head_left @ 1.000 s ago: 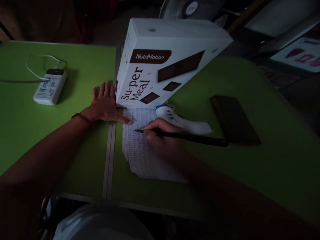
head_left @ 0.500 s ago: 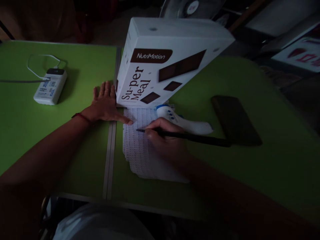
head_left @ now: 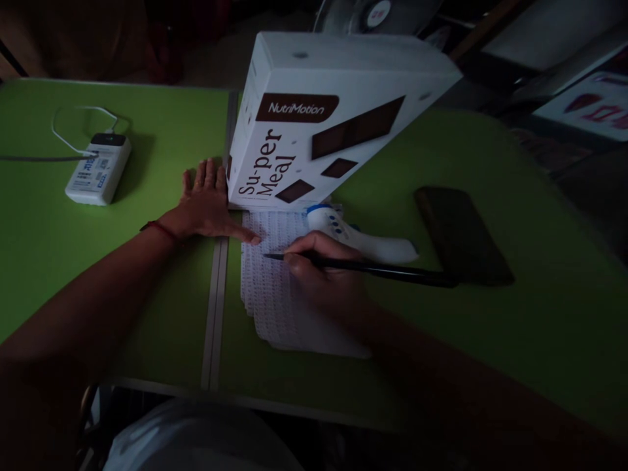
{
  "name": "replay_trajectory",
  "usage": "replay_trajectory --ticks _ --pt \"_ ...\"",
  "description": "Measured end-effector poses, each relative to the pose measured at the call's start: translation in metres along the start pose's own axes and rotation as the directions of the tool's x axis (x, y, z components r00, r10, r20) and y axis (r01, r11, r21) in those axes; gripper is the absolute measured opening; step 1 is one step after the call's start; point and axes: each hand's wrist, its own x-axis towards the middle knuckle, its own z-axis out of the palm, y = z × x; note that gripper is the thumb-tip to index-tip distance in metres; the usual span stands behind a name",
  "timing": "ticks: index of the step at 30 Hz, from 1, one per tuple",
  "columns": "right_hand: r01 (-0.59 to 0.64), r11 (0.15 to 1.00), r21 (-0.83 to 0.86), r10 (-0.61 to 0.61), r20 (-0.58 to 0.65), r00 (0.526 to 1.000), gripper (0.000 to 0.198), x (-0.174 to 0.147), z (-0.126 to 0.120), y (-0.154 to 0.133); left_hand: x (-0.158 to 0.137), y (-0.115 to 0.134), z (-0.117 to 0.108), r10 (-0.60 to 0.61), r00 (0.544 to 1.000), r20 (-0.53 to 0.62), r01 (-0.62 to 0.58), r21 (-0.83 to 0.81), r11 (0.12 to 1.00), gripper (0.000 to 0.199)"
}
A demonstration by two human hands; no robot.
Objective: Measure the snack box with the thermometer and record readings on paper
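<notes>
Between the fingers of my right hand (head_left: 328,275) is a long black pen (head_left: 392,269), its tip at the written sheets of paper (head_left: 269,294). Rows of small handwriting cover much of the top sheet; my hand hides part of it. My left hand (head_left: 209,203) lies flat with fingers spread, its thumb on the paper's left edge and its fingertips beside a white box (head_left: 294,78) printed "NutriMotion Su-per Meal". The box stands upright behind the paper. A white and blue handheld thermometer (head_left: 373,243) lies just beyond my right hand, partly over the sheets.
A white power bank (head_left: 101,170) with cables plugged in sits at the left on the green table (head_left: 161,307). A dark phone-like slab (head_left: 464,235) lies at the right. A metal seam (head_left: 214,314) crosses the table. Behind stands a fan (head_left: 377,13).
The pen tip has shifted slightly left on the paper, and the pen's rear end has moved a little right and down. My left hand stays in place.
</notes>
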Motion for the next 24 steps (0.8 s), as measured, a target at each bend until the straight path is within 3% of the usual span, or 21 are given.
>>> replay_trajectory --ticks 17,24 --pt "0.07 0.998 -0.006 -0.069 0.07 0.995 0.015 0.0004 -0.0006 0.001 0.0008 -0.0001 0.0003 0.0 1.0 -0.009 0.0 -0.02 1.0 0.173" --pt "0.005 1.0 0.011 -0.005 0.019 1.0 0.013 0.0004 0.0016 0.0002 0.0028 -0.0038 0.0031 0.024 0.999 -0.028 -0.026 -0.072 0.997 0.176"
